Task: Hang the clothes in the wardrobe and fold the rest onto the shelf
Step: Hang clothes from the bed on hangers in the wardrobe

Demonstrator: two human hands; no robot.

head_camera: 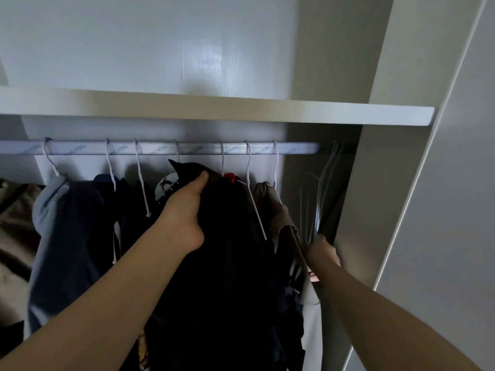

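Note:
A metal rail [160,148] runs across the wardrobe under a white shelf [241,109]. Several white wire hangers hang on the rail with clothes: a blue-grey garment [61,226] at the left, dark ones in the middle, a brown one [276,207] at the right. My left hand [184,210] grips the top of a black garment [230,250], thumb on its upper edge just below the rail. My right hand [322,250] reaches low into a bunch of empty white hangers [325,188] at the rail's right end; its fingers are hidden among them.
The wardrobe's white side panel [388,170] and an open door [455,210] stand at the right. A brown fabric heap [16,223] lies at the far left. The compartment above the shelf shows only its white back wall [187,44].

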